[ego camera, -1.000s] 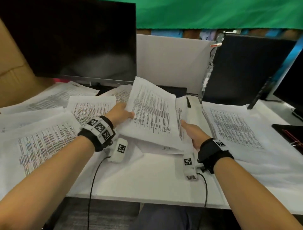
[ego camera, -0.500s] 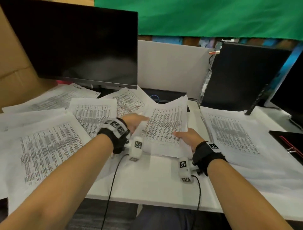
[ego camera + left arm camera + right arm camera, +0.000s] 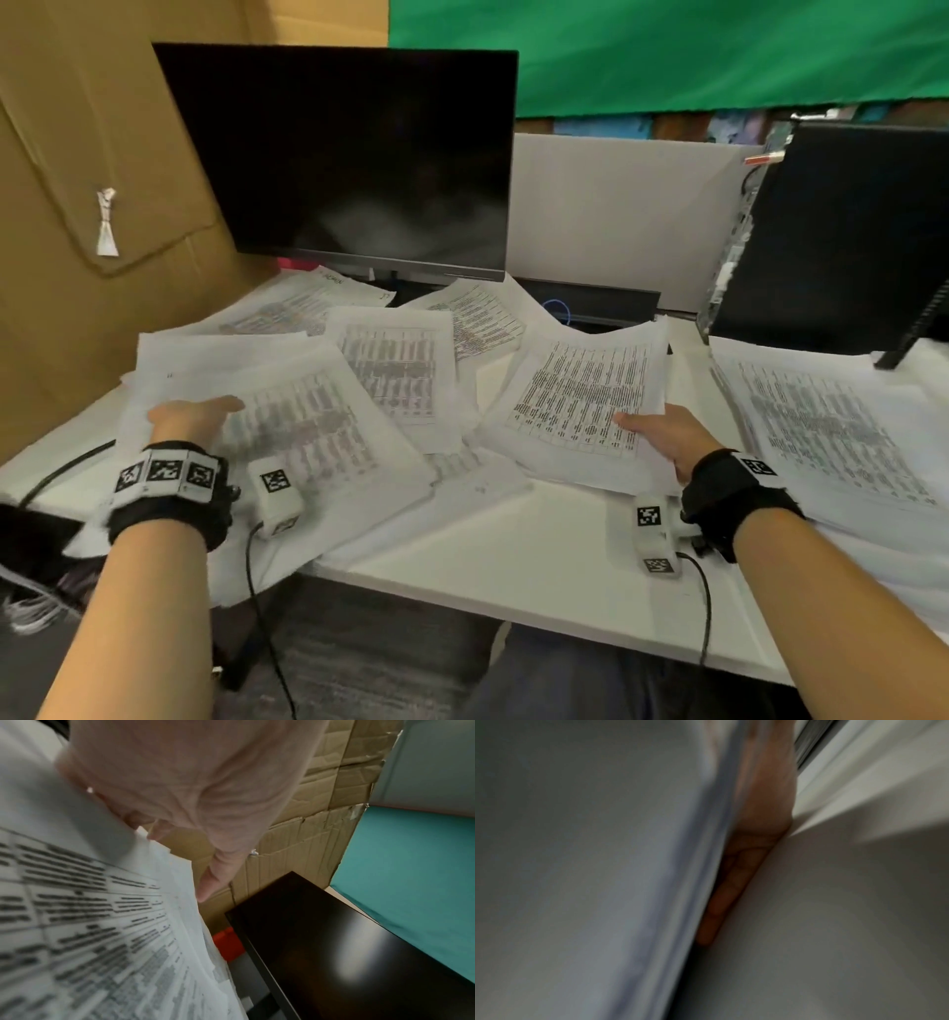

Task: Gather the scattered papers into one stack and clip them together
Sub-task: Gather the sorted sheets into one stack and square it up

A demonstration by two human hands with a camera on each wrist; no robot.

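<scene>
Gripping papers by edges: left hand, right hand.

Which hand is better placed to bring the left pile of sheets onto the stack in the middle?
Left. The left hand grips the left pile at its near edge, thumb on top. The right hand is busy holding the middle stack by its near corner, apart from that pile.

View heavily blurred. Right hand runs from top edge to approx. centre, fingers straight and together. Edges of papers lie against it, frame-left. Pale surface, type indeterminate, touches its opp. side. Dark strip at top.
</scene>
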